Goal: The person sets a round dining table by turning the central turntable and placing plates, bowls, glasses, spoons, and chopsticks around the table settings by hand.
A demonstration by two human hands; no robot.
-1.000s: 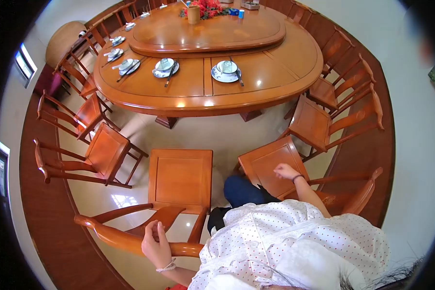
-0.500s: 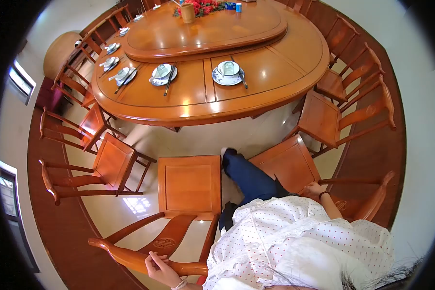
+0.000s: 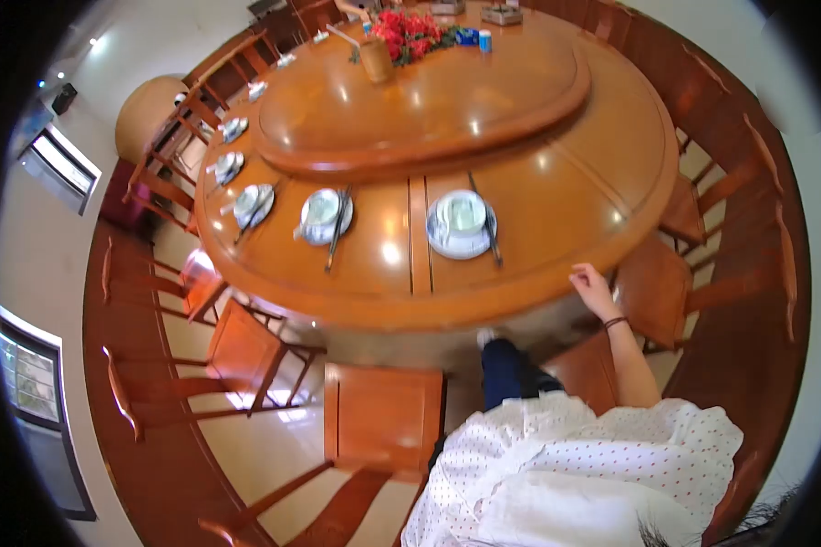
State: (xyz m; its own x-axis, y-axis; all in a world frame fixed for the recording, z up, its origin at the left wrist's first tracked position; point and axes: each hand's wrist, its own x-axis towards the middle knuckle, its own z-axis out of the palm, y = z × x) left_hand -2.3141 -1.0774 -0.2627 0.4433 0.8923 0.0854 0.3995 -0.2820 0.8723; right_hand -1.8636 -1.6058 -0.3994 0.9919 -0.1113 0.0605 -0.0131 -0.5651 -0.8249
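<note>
My right hand [image 3: 593, 290] reaches forward at the near right rim of the big wooden dining table [image 3: 483, 305], fingers loosely bent and apart, with nothing visible in them. Whether it touches the rim I cannot tell. Left of it, a white bowl [image 3: 465, 213] sits on a blue-and-white plate [image 3: 460, 246], with dark chopsticks [image 3: 487, 228] alongside. Another bowl and plate setting [image 3: 324, 217] lies further left with its own chopsticks [image 3: 339, 230]. Below my right arm is a chair seat [image 3: 586, 372], partly hidden. My left hand is out of view.
A raised turntable [image 3: 410, 118] carries a wooden cup [image 3: 376, 60], red flowers [image 3: 406, 35] and a small blue can [image 3: 484, 41]. Several wooden chairs ring the table, one close in front [image 3: 385, 415], others at right [image 3: 652, 290] and left [image 3: 244, 342].
My right hand has left the chair at right and moved forward to the table's rim. The table appears nearer. My left hand, earlier on a chair back, has gone out of view.
</note>
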